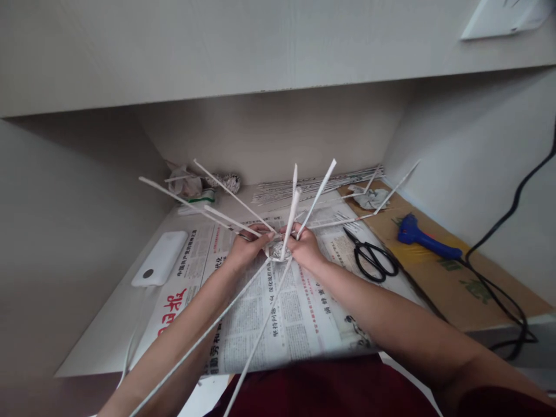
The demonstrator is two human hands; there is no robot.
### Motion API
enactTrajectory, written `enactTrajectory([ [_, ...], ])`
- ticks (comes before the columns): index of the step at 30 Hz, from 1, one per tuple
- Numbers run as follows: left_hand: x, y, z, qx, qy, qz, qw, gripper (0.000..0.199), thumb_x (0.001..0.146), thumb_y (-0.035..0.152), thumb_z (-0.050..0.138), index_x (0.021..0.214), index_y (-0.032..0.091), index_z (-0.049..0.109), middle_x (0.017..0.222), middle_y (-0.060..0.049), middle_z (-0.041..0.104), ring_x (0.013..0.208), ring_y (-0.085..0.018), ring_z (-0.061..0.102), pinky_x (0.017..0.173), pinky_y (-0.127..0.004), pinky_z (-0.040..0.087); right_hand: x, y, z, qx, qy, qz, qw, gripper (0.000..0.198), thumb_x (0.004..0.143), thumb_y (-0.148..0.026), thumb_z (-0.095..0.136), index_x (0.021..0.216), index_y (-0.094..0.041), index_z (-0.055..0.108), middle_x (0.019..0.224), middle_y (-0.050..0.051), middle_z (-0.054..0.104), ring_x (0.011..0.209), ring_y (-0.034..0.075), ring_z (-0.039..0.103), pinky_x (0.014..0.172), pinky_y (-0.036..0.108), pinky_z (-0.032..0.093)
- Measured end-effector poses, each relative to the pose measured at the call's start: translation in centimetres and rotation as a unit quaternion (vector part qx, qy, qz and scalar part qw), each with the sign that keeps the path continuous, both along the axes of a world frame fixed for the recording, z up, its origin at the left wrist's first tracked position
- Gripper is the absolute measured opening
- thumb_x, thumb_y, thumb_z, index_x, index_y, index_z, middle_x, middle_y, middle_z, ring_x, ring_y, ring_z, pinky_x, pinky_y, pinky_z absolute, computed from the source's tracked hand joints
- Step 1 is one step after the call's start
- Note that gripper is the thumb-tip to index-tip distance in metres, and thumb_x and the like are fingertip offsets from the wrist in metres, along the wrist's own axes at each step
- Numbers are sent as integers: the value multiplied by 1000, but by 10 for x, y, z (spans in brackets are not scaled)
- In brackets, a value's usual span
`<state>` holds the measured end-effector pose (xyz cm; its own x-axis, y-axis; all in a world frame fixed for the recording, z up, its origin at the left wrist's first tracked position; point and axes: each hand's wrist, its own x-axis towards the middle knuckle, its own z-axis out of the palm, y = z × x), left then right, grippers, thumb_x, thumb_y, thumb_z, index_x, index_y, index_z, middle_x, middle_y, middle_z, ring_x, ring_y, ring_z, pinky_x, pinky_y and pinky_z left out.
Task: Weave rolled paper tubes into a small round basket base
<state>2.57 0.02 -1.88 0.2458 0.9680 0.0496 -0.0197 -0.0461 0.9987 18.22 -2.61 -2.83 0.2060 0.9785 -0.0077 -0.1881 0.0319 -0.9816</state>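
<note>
A small woven piece of rolled paper point(277, 251) sits in the middle, over the newspaper. Long white paper sticks fan out from it, and one upright stick point(292, 220) rises toward me. From the left side my left hand point(247, 246) pinches the piece's edge, with thumb and fingers close among the sticks. Opposite it, my right hand point(306, 245) has its fingers closed on the right edge. Two of the strands trail down toward my body, one crossing above my left forearm. Fingers partly hide the weave.
Newspaper point(291, 313) covers the desk. Black scissors point(374, 260) lie to the right; a blue glue gun point(428, 240) with a black cord rests on cardboard point(438, 284). A white power bank point(160, 258) is on the left. A bundle of paper sticks point(299, 186) lies at the back.
</note>
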Motion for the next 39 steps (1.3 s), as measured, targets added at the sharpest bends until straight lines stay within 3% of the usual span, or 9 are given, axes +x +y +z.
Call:
enactTrajectory([
  [3,-11,-2,12,-82,-39,-114,989,50,65,29,85,111,16,70,92,-9,74,77,-20,69,70,-30,53,4,3,3,-17,57,1,998,27,57,-27,77,78,-18,63,58,-3,63,53,14,58,53,27,47],
  [5,-18,-3,21,-115,-59,-155,980,62,63,21,86,122,18,66,105,-10,74,86,-21,70,76,-30,54,8,7,5,-40,95,6,995,29,53,-25,78,77,-18,63,58,-2,65,55,16,61,54,28,50],
  [8,-24,-2,27,-155,-72,-195,966,69,66,16,83,131,20,61,107,-10,74,88,-20,71,78,-30,56,13,10,8,-79,110,23,991,31,48,-21,79,76,-17,64,56,-1,65,52,18,61,53,29,50],
  [15,-13,1,13,-145,14,-68,987,33,69,33,81,96,14,75,79,-7,73,64,-16,66,53,-23,52,12,3,10,-63,1,67,996,23,56,-20,75,77,-18,66,57,-3,64,56,16,60,55,26,48],
  [18,-9,1,10,-141,31,-74,987,42,60,40,86,90,13,75,70,-5,71,56,-13,61,47,-22,47,10,0,4,-30,-75,92,992,19,61,-19,70,79,-19,67,63,-2,66,58,14,59,56,24,46],
  [22,-8,0,10,-115,48,-68,990,49,46,32,92,88,13,74,63,-2,68,49,-11,55,45,-21,42,10,-2,0,8,-142,117,983,16,65,-19,66,81,-19,66,64,-3,65,57,13,55,55,22,43],
  [29,-8,2,6,-104,65,-50,991,39,52,31,89,85,18,73,60,0,66,47,-12,54,46,-23,42,11,-6,9,45,-193,108,974,14,69,-18,64,83,-20,67,71,-1,70,65,15,61,64,25,47],
  [35,-6,-1,12,-100,71,-71,990,46,51,34,89,90,16,74,62,0,66,47,-11,53,46,-23,39,15,-4,6,90,-219,129,963,17,74,-19,61,89,-21,68,73,-1,70,66,15,62,65,25,47],
  [39,-3,-2,13,-79,49,-43,995,39,46,32,92,77,15,75,66,-3,69,56,-14,57,52,-26,44,16,-6,5,101,-233,124,959,23,73,-19,64,96,-23,67,76,-2,71,66,15,62,65,25,47],
])
